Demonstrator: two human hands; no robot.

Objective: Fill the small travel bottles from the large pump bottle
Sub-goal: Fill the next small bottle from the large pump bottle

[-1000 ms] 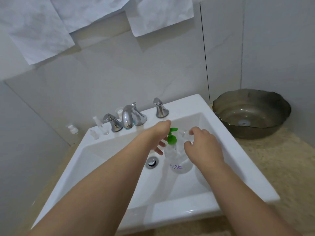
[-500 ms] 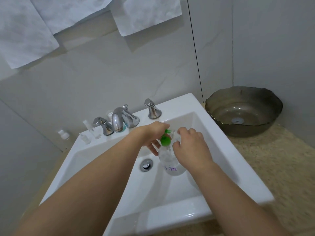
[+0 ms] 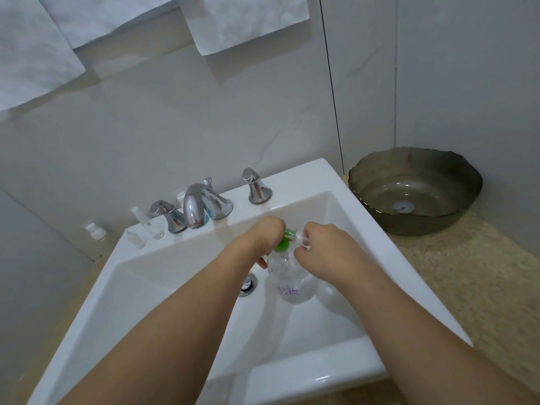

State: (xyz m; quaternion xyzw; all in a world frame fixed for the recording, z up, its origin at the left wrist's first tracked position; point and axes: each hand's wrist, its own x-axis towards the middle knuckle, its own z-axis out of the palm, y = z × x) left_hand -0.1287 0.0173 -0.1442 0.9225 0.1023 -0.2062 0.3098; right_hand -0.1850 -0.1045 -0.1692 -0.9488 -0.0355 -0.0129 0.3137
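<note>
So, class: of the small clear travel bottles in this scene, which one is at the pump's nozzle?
The small clear travel bottle pinched in the right hand, at the green pump; the others stand on the sink's back ledge.

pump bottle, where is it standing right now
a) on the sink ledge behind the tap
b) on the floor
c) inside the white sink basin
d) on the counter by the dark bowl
c: the pump bottle stands inside the white sink basin, beside the drain, with the left hand on its green pump top and the right hand holding a small clear bottle at the spout.
</note>
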